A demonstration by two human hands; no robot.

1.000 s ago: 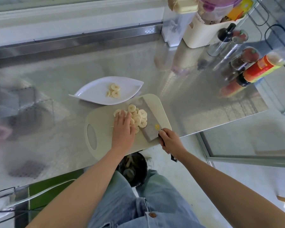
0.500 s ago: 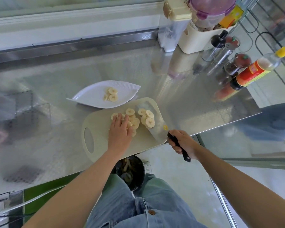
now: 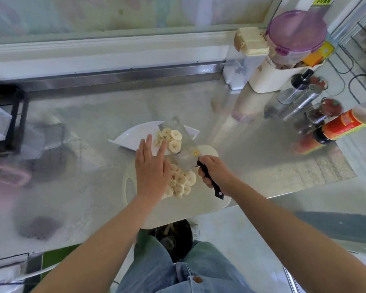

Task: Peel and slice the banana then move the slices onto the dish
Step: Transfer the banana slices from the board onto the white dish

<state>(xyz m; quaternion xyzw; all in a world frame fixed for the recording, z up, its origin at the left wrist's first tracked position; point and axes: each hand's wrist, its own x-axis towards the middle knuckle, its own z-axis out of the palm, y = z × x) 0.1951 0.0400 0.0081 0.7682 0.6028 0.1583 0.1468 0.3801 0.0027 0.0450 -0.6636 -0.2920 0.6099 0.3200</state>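
The left hand [image 3: 151,168] is being held flat, fingers straight, at frame centre, just left of the banana slices [image 3: 183,182] piled on the cutting board [image 3: 205,199]. Above them, further slices [image 3: 174,138] are being carried on the cleaver [image 3: 183,157] over the white dish [image 3: 133,136]. Rightward, its handle is being gripped by the right hand [image 3: 215,172].

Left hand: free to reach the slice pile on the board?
Likely yes. The left hand is open and empty right beside the pile on the cutting board; the cleaver is up over the dish, out of the way.
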